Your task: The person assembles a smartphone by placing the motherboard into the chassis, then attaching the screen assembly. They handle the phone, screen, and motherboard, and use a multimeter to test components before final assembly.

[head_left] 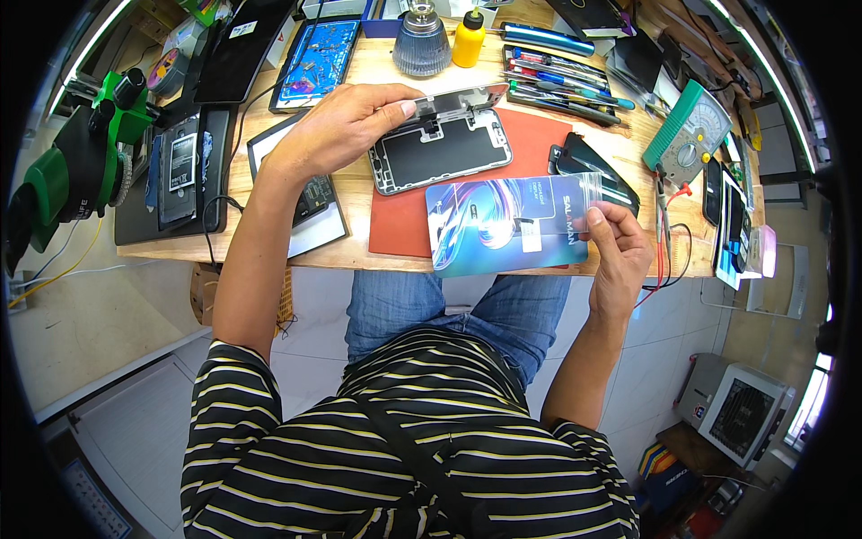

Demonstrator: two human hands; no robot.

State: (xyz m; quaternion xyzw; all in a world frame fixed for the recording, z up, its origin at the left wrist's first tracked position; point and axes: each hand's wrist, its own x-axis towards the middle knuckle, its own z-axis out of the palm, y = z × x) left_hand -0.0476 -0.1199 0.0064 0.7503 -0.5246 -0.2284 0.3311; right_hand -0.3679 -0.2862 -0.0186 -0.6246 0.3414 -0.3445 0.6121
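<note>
My left hand (355, 126) pinches the edge of a thin dark phone panel (453, 105), which stands tilted up. Under it lies an opened phone part (440, 151) with a pale metal rim and a black inside, partly over a red mat (395, 225). Between the thumb and fingers of my right hand (618, 247) is the right end of a clear plastic packet (494, 225) with a blue and purple printed face and a small white label. The packet hangs over the mat's near edge. Whether the panel touches the phone part is hard to see.
Behind stand a glass bottle (422, 45), a yellow bottle (469, 40) and a rack of screwdrivers and pens (561, 81). A green multimeter (690, 135) with leads is at right. At left are a blue parts tray (316, 63), a green microscope (81, 171) and a phone (182, 162).
</note>
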